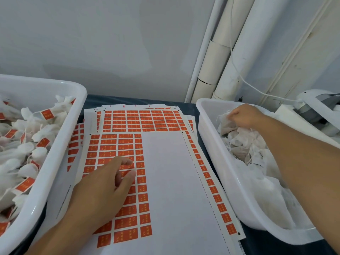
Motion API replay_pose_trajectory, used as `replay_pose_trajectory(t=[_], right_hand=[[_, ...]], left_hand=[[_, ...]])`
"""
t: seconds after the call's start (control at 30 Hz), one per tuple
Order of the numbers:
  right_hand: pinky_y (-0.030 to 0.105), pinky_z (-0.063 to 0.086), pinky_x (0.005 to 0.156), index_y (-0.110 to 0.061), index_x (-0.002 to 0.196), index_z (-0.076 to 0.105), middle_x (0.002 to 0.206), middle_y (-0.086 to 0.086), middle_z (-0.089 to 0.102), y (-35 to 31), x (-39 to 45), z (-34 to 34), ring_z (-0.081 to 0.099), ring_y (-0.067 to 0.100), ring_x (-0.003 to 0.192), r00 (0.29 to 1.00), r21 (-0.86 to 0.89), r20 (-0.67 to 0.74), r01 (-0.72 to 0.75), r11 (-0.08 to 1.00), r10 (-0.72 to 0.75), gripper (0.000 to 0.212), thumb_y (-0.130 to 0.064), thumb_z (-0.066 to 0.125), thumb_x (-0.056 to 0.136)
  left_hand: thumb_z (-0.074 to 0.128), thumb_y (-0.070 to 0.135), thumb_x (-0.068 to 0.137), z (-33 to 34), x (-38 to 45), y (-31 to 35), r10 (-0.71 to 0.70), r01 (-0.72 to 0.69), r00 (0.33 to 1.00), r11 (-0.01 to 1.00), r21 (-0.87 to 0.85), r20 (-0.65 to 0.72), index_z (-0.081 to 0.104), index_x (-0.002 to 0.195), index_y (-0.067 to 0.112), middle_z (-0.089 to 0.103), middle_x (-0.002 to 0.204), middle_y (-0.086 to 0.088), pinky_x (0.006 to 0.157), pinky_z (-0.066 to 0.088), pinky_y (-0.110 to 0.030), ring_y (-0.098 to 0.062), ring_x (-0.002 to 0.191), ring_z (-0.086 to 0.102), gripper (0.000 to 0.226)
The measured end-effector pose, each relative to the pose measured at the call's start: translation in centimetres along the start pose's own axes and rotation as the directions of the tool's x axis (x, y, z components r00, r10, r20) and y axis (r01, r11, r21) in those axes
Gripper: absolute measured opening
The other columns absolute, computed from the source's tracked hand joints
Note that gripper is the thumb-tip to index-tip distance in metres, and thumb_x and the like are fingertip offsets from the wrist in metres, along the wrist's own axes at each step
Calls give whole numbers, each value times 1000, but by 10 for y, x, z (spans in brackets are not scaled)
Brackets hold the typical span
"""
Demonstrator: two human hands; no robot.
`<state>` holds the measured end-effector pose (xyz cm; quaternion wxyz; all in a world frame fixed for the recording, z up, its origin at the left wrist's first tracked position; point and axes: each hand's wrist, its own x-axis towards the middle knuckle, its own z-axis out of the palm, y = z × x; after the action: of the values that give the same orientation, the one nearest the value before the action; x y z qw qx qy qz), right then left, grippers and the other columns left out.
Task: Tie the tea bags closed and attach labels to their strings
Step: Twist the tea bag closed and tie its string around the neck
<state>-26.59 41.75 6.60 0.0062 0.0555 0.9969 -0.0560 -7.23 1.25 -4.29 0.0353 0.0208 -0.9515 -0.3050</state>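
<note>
Sheets of orange labels lie stacked on the table between two white bins. My left hand hovers over the top sheet, fingers loosely bent and holding nothing. My right hand reaches into the right bin and grips a white tea bag at the top of the pile of unlabelled bags. The left bin holds several tied tea bags with orange labels on their strings.
A white device with a grey part stands behind the right bin, with a white cord running up the wall. White pipes rise in the corner. The dark tabletop shows at the front right.
</note>
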Motion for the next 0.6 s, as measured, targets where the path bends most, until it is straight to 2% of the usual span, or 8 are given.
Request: replay_pose_trajectory(t=[0.07, 0.1, 0.17, 0.23, 0.3, 0.4, 0.5, 0.6], right_hand=[[37, 43, 69, -15, 70, 65, 76, 6, 61, 1, -2, -1, 62, 35, 82, 997, -21, -73, 16, 1000, -18, 35, -27, 50, 100], [38, 43, 65, -11, 64, 56, 69, 10, 57, 1, -3, -2, 59, 36, 75, 995, -3, -102, 18, 1000, -19, 39, -28, 51, 98], [41, 51, 71, -1, 75, 65, 80, 18, 68, 1, -11, -7, 64, 40, 82, 986, 49, -165, 19, 999, -11, 42, -34, 53, 99], [41, 53, 80, -6, 96, 76, 98, 15, 74, -2, -22, -15, 67, 37, 97, 968, 89, -252, 41, 995, -17, 43, -42, 54, 101], [33, 46, 77, -18, 97, 81, 81, 0, 70, -12, -36, -25, 67, 29, 89, 916, 143, -397, 117, 983, -51, 40, -45, 52, 102], [28, 39, 73, -19, 89, 83, 66, -13, 62, -42, -64, -45, 58, 13, 71, 802, 250, -590, 287, 925, -89, 41, -42, 52, 103], [25, 40, 74, -27, 80, 80, 67, -16, 68, -86, -98, -63, 58, 5, 64, 770, 299, -620, 406, 863, -148, 46, -50, 48, 103], [32, 51, 80, -33, 68, 78, 67, -13, 72, -132, -131, -72, 63, 9, 64, 830, 448, -534, 441, 778, -163, 57, -63, 42, 99]], left_hand=[[36, 76, 76, 0, 1, 0, 3, -3, 1000, 1000, 3, -4, 43, 115, 58, 63, 70, 25, 51, 47, -9, 0, 61, 66, 43], [37, 76, 76, 0, 1, -1, 7, -7, 1000, 1000, 1, -5, 43, 115, 58, 63, 69, 25, 50, 46, -9, 1, 60, 66, 43], [38, 75, 77, 0, 0, -1, 13, -13, 1000, 1000, -16, -10, 44, 115, 57, 63, 69, 26, 50, 46, -9, 2, 59, 66, 43], [38, 74, 77, 0, -1, 0, 17, -18, 1000, 999, -36, -17, 45, 116, 56, 62, 71, 26, 52, 48, -11, 0, 60, 66, 43], [39, 72, 77, 0, -3, 3, 23, -26, 999, 998, -65, -42, 46, 116, 55, 62, 73, 26, 55, 48, -11, -2, 62, 65, 43], [44, 70, 78, -4, -9, 11, 50, -63, 992, 992, -108, -114, 49, 115, 52, 59, 81, 28, 55, 46, -9, -4, 65, 64, 41], [51, 67, 80, -9, -15, 20, 83, -116, 985, 965, -234, -148, 56, 108, 48, 60, 89, 28, 53, 45, -6, -6, 73, 66, 34], [55, 64, 86, -14, -20, 28, 124, -169, 984, 869, -464, -127, 63, 101, 44, 67, 94, 27, 61, 50, -7, 4, 93, 66, 26]])
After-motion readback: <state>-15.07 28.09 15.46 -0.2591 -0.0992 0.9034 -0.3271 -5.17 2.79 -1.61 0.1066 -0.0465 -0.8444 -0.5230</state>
